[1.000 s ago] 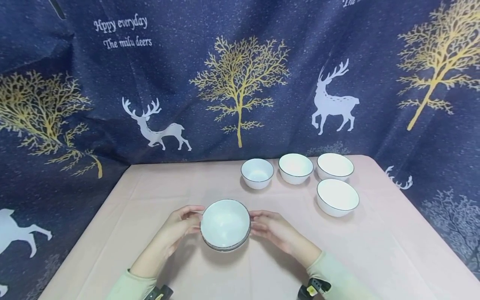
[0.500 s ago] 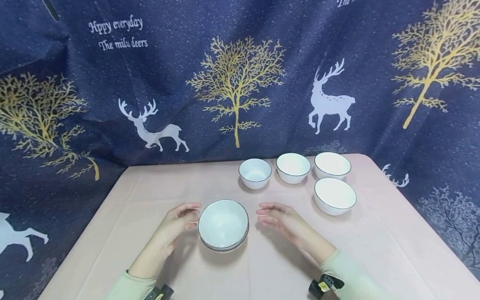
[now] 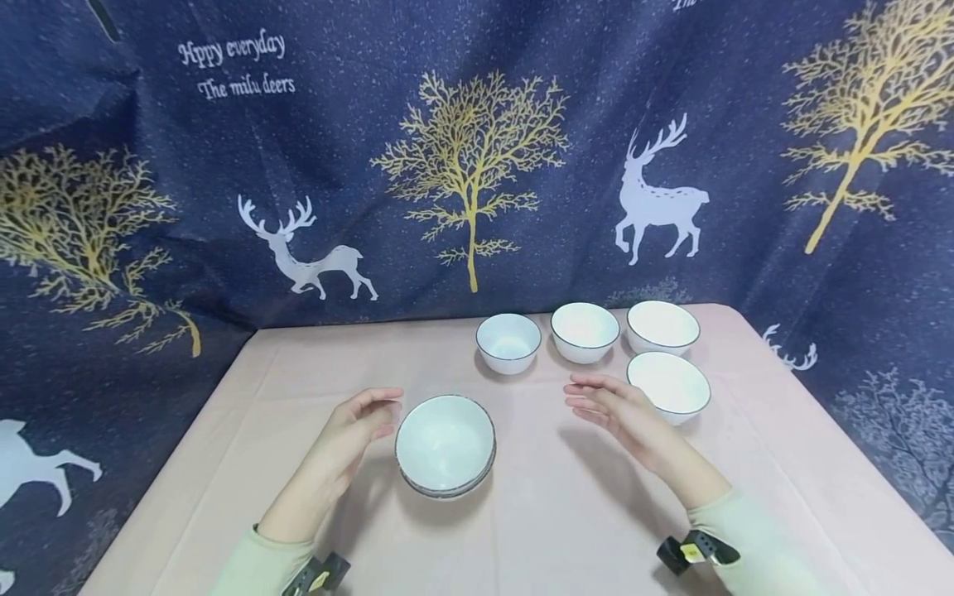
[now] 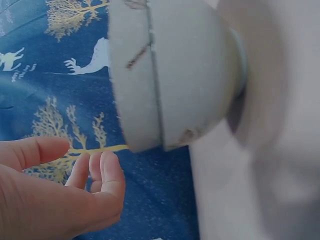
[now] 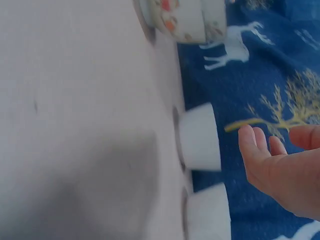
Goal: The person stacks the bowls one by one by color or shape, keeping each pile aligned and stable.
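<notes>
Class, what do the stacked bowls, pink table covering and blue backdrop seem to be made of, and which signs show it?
Stacked bowls: probably glazed ceramic, smooth and shiny, judging by the soft highlight inside; enamelled metal can't be ruled out.
Pink table covering: apparently matte fabric, going by its faint creases.
Blue backdrop: likely dull-finished printed cloth, as its folds suggest.

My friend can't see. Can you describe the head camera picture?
A stack of bowls sits on a pink table between a person's left hand and right hand, both holding nothing. Four white bowls stand farther back, before a dark blue cloth printed with deer.
</notes>
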`<control>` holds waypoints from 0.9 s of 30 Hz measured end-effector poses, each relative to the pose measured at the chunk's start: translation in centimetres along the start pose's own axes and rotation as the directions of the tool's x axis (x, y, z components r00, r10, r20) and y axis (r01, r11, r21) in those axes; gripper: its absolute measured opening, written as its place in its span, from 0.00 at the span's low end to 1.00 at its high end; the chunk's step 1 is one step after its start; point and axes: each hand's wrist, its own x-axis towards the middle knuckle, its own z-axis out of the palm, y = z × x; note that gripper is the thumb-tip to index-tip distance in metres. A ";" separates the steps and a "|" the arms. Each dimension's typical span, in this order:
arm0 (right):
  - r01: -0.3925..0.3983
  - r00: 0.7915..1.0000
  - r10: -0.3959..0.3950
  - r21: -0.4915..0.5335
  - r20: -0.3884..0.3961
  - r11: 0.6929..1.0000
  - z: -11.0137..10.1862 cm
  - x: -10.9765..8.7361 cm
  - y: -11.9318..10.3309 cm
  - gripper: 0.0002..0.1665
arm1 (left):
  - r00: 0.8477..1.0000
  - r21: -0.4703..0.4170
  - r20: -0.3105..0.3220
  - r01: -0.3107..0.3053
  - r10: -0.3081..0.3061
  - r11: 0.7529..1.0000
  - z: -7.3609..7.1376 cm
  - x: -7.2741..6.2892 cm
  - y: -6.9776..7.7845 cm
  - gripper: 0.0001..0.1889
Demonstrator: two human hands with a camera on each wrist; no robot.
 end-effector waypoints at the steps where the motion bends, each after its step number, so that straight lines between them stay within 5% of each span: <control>1: 0.009 1.000 -0.009 0.007 -0.007 1.000 -0.4 -0.2 -0.2 0.27 | 1.000 0.000 0.003 -0.006 0.006 1.000 0.1 0.0 0.3 0.19; 6: 0.050 0.998 -0.048 0.047 -0.031 0.998 -2.4 -0.9 -1.1 0.19 | 0.999 -0.011 0.016 -0.031 0.031 0.999 0.6 0.1 1.6 0.19; 11: 0.067 0.997 -0.064 0.061 -0.050 0.996 -3.9 -1.6 -1.6 0.23 | 0.998 -0.018 0.037 -0.054 0.055 0.998 1.1 0.2 2.8 0.18; 16: 0.174 0.985 -0.172 0.091 -0.030 0.981 -5.5 -2.0 -1.8 0.13 | 0.993 -0.009 0.065 -0.096 0.096 0.995 1.0 0.5 4.1 0.18; 27: 0.285 0.959 -0.278 0.198 -0.063 0.938 -9.0 -2.8 -2.0 0.17 | 0.979 -0.088 0.130 -0.148 0.159 0.985 0.7 2.2 6.9 0.20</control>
